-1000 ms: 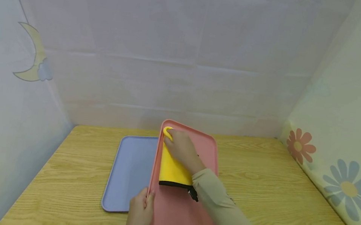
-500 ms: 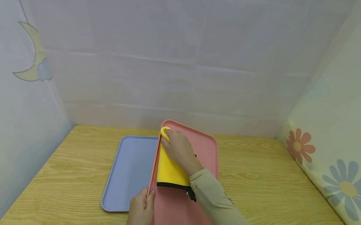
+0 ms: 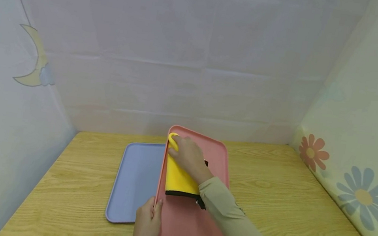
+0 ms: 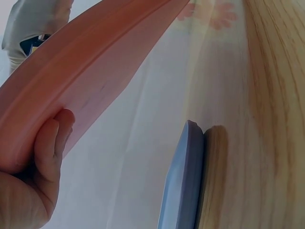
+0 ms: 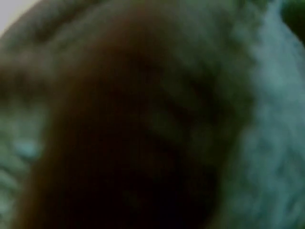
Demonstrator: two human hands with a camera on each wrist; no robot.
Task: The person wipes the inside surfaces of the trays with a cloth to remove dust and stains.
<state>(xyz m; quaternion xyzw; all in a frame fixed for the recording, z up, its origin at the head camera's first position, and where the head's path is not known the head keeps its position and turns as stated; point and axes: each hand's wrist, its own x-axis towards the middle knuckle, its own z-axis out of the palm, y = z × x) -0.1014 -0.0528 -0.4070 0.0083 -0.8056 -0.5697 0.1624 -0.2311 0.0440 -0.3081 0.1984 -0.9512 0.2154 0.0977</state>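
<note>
My left hand (image 3: 147,224) grips the left rim of a pink tray (image 3: 192,230), thumb over the inner side. The tray is tilted up off the table, and the left wrist view shows fingers curled against its underside (image 4: 102,90). Near the tray's upper left corner, my right hand (image 3: 189,156) holds a yellow cloth (image 3: 181,178) with black edging against the surface. A rolled fold of the cloth shows at the fingertips; the rest spreads under the palm and wrist. The right wrist view is dark and blurred, with the hand too close to make out.
A blue tray (image 3: 135,182) lies on the wooden table (image 3: 69,182) to the left, partly covered by the pink tray. White sheets (image 3: 155,49) stand behind and at both sides, printed with a moon (image 3: 35,58) and flowers (image 3: 363,196).
My right hand has slid slightly left with the cloth, closer to the pink tray's left rim, then stayed nearly in place. The left hand and both trays look unchanged.
</note>
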